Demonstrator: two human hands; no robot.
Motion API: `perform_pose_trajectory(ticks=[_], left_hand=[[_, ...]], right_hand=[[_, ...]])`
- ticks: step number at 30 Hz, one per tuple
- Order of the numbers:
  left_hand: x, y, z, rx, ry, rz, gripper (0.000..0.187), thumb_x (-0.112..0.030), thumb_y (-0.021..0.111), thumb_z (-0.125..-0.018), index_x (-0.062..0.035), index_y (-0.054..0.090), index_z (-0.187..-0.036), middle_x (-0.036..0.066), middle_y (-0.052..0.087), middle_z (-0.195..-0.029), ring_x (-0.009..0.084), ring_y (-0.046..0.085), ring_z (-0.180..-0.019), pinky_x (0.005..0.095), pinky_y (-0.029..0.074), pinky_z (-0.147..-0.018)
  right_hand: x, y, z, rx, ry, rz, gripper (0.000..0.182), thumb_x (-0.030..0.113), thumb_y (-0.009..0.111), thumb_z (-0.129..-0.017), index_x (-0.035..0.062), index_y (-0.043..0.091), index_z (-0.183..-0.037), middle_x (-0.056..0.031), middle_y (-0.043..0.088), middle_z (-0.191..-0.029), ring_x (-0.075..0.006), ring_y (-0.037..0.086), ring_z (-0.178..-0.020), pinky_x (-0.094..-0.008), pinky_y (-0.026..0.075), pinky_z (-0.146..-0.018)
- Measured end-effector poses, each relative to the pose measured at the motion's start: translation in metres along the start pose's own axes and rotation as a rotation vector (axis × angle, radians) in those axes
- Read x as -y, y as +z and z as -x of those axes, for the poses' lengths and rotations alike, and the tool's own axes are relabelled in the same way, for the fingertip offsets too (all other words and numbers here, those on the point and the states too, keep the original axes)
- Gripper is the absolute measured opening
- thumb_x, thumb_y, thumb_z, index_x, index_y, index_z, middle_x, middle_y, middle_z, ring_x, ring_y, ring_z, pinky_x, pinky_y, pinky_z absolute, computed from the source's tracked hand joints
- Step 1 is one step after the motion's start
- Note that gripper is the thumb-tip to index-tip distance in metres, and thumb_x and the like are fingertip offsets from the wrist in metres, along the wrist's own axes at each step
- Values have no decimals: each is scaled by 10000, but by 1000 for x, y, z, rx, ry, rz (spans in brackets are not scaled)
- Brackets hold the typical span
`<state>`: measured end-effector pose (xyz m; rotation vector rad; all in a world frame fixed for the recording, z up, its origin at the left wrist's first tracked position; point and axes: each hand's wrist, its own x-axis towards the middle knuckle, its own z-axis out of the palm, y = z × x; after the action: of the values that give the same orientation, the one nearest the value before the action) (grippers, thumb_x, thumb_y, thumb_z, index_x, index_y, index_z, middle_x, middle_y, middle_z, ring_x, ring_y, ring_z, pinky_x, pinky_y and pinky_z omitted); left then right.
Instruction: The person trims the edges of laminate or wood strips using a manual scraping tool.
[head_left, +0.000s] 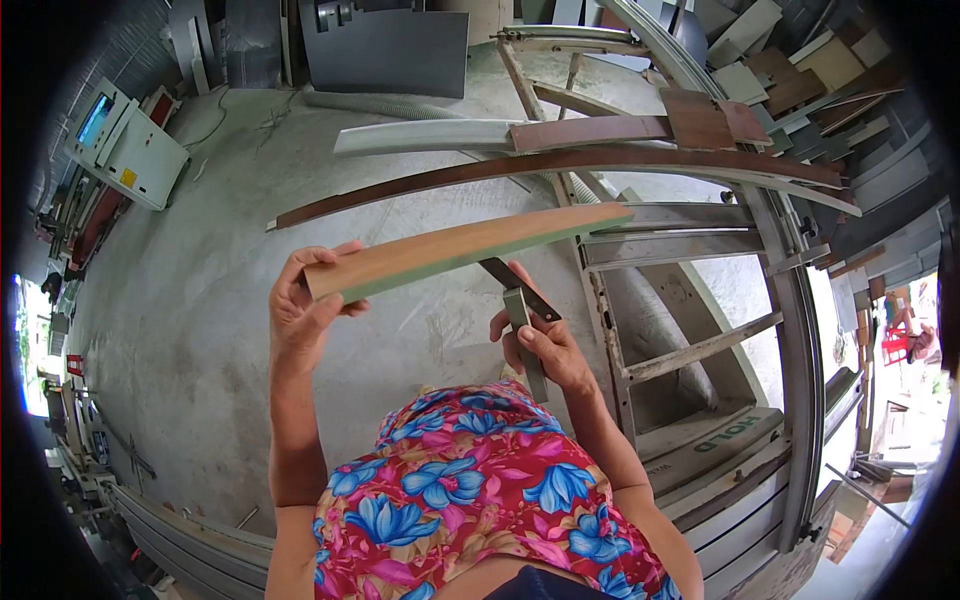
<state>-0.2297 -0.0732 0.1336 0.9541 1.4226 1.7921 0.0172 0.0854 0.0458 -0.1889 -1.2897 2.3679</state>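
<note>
A long narrow board (460,242), brown wood-look on its face and green along its edge, slants across the middle of the view. My left hand (310,295) grips its near left end, thumb in front and fingers behind. The board's far right end overlaps the metal frame in this view. Below the board, my right hand (545,345) is closed round a tool with a dark flat blade (520,288) and a grey-green bar (520,325) crossing it at an angle. The blade's upper tip comes right at the board's green edge. I cannot tell the tool's exact kind.
To the right stands a metal frame (690,250) with rails. A long dark brown strip (520,172) and a shorter pinkish-brown piece (590,132) lie across it. A white machine cabinet (125,150) stands far left. Stacked board offcuts (780,75) fill the back right.
</note>
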Motion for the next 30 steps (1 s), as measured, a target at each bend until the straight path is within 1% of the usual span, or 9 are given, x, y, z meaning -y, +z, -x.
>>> perform_pose_trajectory(ticks=[2,5,11,14,18,22,25,28,30], left_hand=[[-8,6,-4,-109,5,59,341,-143,657,-787,-42,518,-1081,219,566,-1178,215,662,-778,272,556,-657],[-17,6,-4,-201,-29,52,280,-196,621,-828,-39,541,-1045,209,599,-1124,221,668,-770,271,554,-658],[-20,-4,0,-302,-115,58,278,-256,556,-877,-40,535,-1051,196,603,-1127,177,658,-808,243,534,-694],[-22,-8,-3,-377,-159,106,286,-237,585,-865,-8,534,-1029,181,626,-1056,197,655,-822,266,531,-716],[-6,-41,-36,-455,-247,160,410,-301,641,-827,17,509,-1050,158,613,-997,218,636,-863,278,522,-744],[4,-61,-88,-532,-274,198,536,-323,706,-770,55,472,-1071,168,578,-975,247,632,-865,289,522,-760],[10,-69,-116,-522,-307,194,561,-326,729,-748,12,456,-1103,150,555,-988,250,622,-878,284,510,-755],[14,-66,-132,-492,-328,162,557,-338,739,-734,-19,462,-1097,152,553,-987,240,629,-846,281,507,-717],[15,-61,-140,-462,-323,145,555,-345,740,-730,-16,468,-1084,149,561,-978,239,637,-820,285,510,-697]], right_hand=[[2,1,-8,13,-27,29,767,219,568,-886,152,84,-1477,-119,558,-898,-85,487,-548,-224,421,-499],[6,1,-21,-2,-80,81,767,229,564,-894,159,72,-1478,-119,558,-894,-85,486,-548,-230,428,-501],[4,-21,-43,-74,-107,107,718,204,540,-913,152,97,-1475,-120,565,-883,-87,490,-554,-234,438,-504],[3,-44,-53,-152,-104,128,664,192,517,-928,149,137,-1470,-112,583,-869,-82,493,-548,-219,429,-493],[19,-83,-71,-238,-36,146,615,220,495,-941,160,174,-1463,-91,599,-851,-71,501,-531,-206,420,-479],[32,-115,-90,-386,-18,242,523,238,522,-928,146,329,-1405,-74,611,-814,-75,508,-526,-208,424,-454],[29,-151,-100,-692,13,264,457,296,546,-916,149,407,-1326,-72,607,-810,-83,505,-500,-215,421,-407],[32,-152,-116,-811,-118,128,358,326,573,-896,52,522,-1121,-79,612,-805,-89,517,-498,-220,439,-407],[33,-127,-129,-690,-156,250,359,354,581,-886,-3,572,-921,-70,607,-725,-90,519,-481,-227,438,-411]])
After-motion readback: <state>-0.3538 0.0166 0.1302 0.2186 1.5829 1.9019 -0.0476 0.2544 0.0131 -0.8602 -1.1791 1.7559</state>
